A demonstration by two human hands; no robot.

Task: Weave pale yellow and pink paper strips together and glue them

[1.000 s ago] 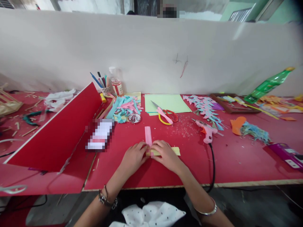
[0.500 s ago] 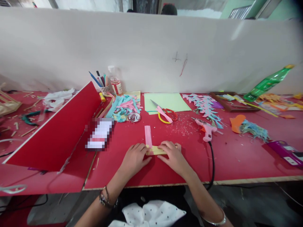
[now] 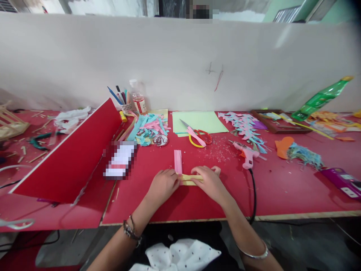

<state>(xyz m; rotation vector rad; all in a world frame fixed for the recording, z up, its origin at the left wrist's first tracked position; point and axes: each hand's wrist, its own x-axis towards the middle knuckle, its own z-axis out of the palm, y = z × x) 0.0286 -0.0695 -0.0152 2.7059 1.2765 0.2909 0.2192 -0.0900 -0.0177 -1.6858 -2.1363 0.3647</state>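
Your left hand (image 3: 166, 184) and right hand (image 3: 211, 183) pinch one long yellow paper strip (image 3: 188, 183) between them, one pink paper strip (image 3: 178, 161) reaching away from it, one pair of red-and-yellow-handled metal scissors (image 3: 196, 137) farther ahead, one pink plastic glue gun (image 3: 247, 154) rightward.

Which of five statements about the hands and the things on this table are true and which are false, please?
1. The left hand and right hand both touch the yellow strip. True.
2. The glue gun is in the right hand. False: it lies on the table.
3. The scissors lie partly on the green paper. True.
4. The green bottle has a blue cap. False: its cap is yellow.
5. A pink strip runs crosswise to the yellow strip. True.
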